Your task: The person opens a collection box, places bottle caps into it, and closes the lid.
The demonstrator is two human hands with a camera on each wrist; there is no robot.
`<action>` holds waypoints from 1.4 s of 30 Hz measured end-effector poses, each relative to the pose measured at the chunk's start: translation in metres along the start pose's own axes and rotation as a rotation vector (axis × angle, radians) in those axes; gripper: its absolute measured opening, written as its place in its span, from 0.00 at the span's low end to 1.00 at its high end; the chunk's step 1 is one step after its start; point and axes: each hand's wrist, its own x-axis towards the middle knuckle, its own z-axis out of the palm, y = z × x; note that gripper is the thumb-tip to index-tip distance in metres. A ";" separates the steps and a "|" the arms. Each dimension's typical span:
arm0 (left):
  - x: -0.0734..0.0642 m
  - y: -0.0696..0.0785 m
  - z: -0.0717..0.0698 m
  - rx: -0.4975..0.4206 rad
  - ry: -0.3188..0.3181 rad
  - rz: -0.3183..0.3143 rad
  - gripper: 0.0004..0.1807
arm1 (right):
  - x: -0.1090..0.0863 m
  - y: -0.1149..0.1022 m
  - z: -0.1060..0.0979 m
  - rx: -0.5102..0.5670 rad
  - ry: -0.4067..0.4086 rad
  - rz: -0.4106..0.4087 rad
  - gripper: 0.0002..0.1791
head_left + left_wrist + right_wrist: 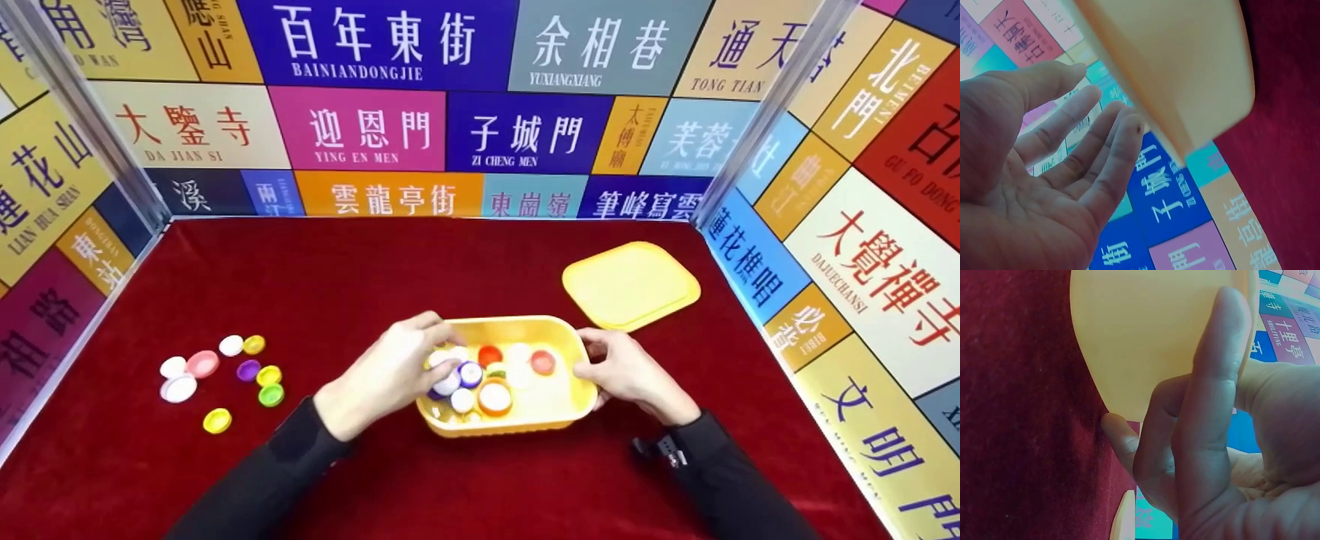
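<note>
Gripping the right end of the yellow tub [517, 426], the right hand [634, 371] is curled about its wall. The tub sits on the red tabletop [360, 270], long axis running left to right between the hands. The left hand [390, 367] is nearer the small round caps [494, 397], mostly bunched at the tub's left end; its half-open grip looks empty, though the head view partly hides it. The tub is round-cornered, the caps white, orange and purple.

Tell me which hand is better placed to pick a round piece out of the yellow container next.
Likely the left hand: it reaches over the round pieces in the yellow container, while the right hand grips the container's right end.
</note>
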 end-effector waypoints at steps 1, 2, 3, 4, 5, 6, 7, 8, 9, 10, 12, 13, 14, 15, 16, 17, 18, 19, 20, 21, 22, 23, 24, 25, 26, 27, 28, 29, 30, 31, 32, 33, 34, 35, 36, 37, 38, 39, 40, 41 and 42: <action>0.000 -0.002 -0.003 0.005 0.010 -0.008 0.12 | -0.001 0.000 0.000 0.000 0.001 0.001 0.31; 0.000 -0.005 -0.005 0.012 0.023 -0.015 0.12 | -0.001 -0.001 0.000 0.002 0.001 0.002 0.31; 0.000 -0.008 -0.008 0.016 0.035 -0.023 0.12 | -0.001 -0.001 0.000 0.003 0.002 0.003 0.31; 0.000 -0.011 -0.012 0.021 0.047 -0.034 0.12 | -0.002 -0.001 0.000 0.004 0.003 0.004 0.31; 0.000 -0.015 -0.015 0.030 0.059 -0.047 0.12 | -0.002 -0.001 -0.001 0.004 0.004 0.005 0.31; 0.000 -0.018 -0.019 0.036 0.067 -0.064 0.12 | -0.002 -0.001 -0.001 0.003 0.005 0.005 0.31; -0.001 -0.022 -0.022 0.038 0.074 -0.085 0.12 | -0.002 -0.001 0.000 0.004 0.005 0.005 0.30; -0.002 -0.027 -0.026 0.040 0.079 -0.107 0.13 | -0.002 -0.001 0.000 0.004 0.003 0.005 0.30; -0.003 -0.031 -0.030 0.040 0.081 -0.132 0.13 | -0.002 -0.001 0.000 0.003 0.001 0.005 0.30; -0.006 -0.036 -0.033 0.044 0.083 -0.158 0.14 | -0.002 -0.001 0.000 0.005 -0.001 0.004 0.30; -0.011 -0.047 -0.040 0.048 0.084 -0.206 0.15 | -0.002 -0.001 0.000 0.005 -0.004 0.005 0.30; -0.014 -0.054 -0.044 0.054 0.087 -0.227 0.15 | -0.002 -0.001 0.000 0.005 -0.004 0.004 0.30; -0.017 -0.060 -0.048 0.061 0.092 -0.247 0.15 | -0.002 -0.002 0.000 0.004 -0.004 0.003 0.30; -0.022 -0.067 -0.053 0.067 0.095 -0.268 0.15 | -0.002 -0.002 0.000 0.003 -0.003 0.003 0.30; -0.026 -0.074 -0.057 0.074 0.098 -0.289 0.15 | -0.002 -0.002 0.000 0.001 -0.002 0.003 0.30; -0.031 -0.080 -0.063 0.080 0.100 -0.308 0.15 | -0.002 -0.002 -0.001 -0.005 0.001 0.004 0.30; -0.036 -0.087 -0.068 0.087 0.099 -0.328 0.16 | -0.001 -0.002 -0.001 -0.009 0.002 0.002 0.30; -0.042 -0.094 -0.073 0.090 0.092 -0.352 0.17 | -0.001 -0.002 -0.001 -0.013 0.002 0.000 0.30; -0.047 -0.100 -0.079 0.090 0.080 -0.376 0.17 | 0.000 -0.002 -0.001 -0.015 0.002 -0.002 0.30; -0.053 -0.105 -0.085 0.089 0.064 -0.399 0.18 | 0.000 -0.002 -0.001 -0.017 0.002 -0.004 0.30; -0.058 -0.111 -0.089 0.091 0.051 -0.418 0.19 | 0.001 -0.001 -0.001 -0.018 0.003 -0.005 0.30; -0.063 -0.118 -0.093 0.093 0.038 -0.435 0.20 | 0.001 -0.001 -0.001 -0.017 0.003 -0.005 0.30; -0.068 -0.124 -0.097 0.096 0.026 -0.452 0.20 | 0.001 -0.001 0.000 -0.014 0.003 -0.006 0.30; -0.073 -0.129 -0.100 0.099 0.016 -0.468 0.21 | 0.001 0.000 0.000 -0.010 0.002 -0.007 0.31; -0.078 -0.135 -0.103 0.105 0.011 -0.482 0.21 | 0.000 0.000 0.001 -0.010 0.002 -0.006 0.31; -0.083 -0.141 -0.106 0.113 0.008 -0.493 0.21 | 0.000 0.001 0.002 -0.009 0.001 -0.004 0.31; -0.088 -0.148 -0.108 0.120 0.005 -0.505 0.22 | 0.000 0.001 0.002 -0.010 0.000 0.000 0.31; -0.092 -0.153 -0.110 0.124 -0.001 -0.518 0.22 | 0.000 0.001 0.003 -0.012 0.000 0.004 0.31; -0.096 -0.158 -0.112 0.129 -0.010 -0.531 0.22 | 0.000 0.001 0.003 -0.015 0.002 0.009 0.30; -0.099 -0.163 -0.115 0.131 -0.020 -0.545 0.22 | 0.000 0.001 0.004 -0.016 0.003 0.013 0.30; -0.103 -0.167 -0.117 0.130 -0.035 -0.558 0.22 | 0.000 0.002 0.004 -0.019 0.004 0.019 0.30; -0.105 -0.171 -0.119 0.128 -0.052 -0.571 0.22 | 0.000 0.001 0.003 -0.019 0.004 0.022 0.30; -0.108 -0.175 -0.121 0.125 -0.072 -0.584 0.22 | 0.000 0.001 0.003 -0.019 0.005 0.024 0.30; -0.110 -0.178 -0.122 0.125 -0.088 -0.592 0.22 | 0.000 0.001 0.003 -0.019 0.006 0.024 0.30; -0.113 -0.181 -0.124 0.123 -0.106 -0.599 0.22 | 0.000 0.001 0.003 -0.017 0.006 0.023 0.30; -0.115 -0.183 -0.126 0.117 -0.128 -0.611 0.23 | -0.001 0.001 0.002 -0.016 0.005 0.022 0.30; -0.116 -0.185 -0.127 0.111 -0.147 -0.621 0.23 | -0.001 0.000 0.002 -0.016 0.004 0.019 0.30; -0.117 -0.187 -0.129 0.107 -0.164 -0.628 0.23 | -0.001 0.000 0.002 -0.016 0.005 0.017 0.30; -0.118 -0.189 -0.130 0.103 -0.178 -0.634 0.23 | 0.000 0.000 0.001 -0.016 0.006 0.014 0.30; -0.119 -0.190 -0.131 0.092 -0.190 -0.645 0.23 | 0.000 -0.001 0.001 -0.015 0.007 0.014 0.30; -0.120 -0.192 -0.131 0.092 -0.196 -0.648 0.23 | 0.000 -0.001 0.001 -0.016 0.008 0.012 0.30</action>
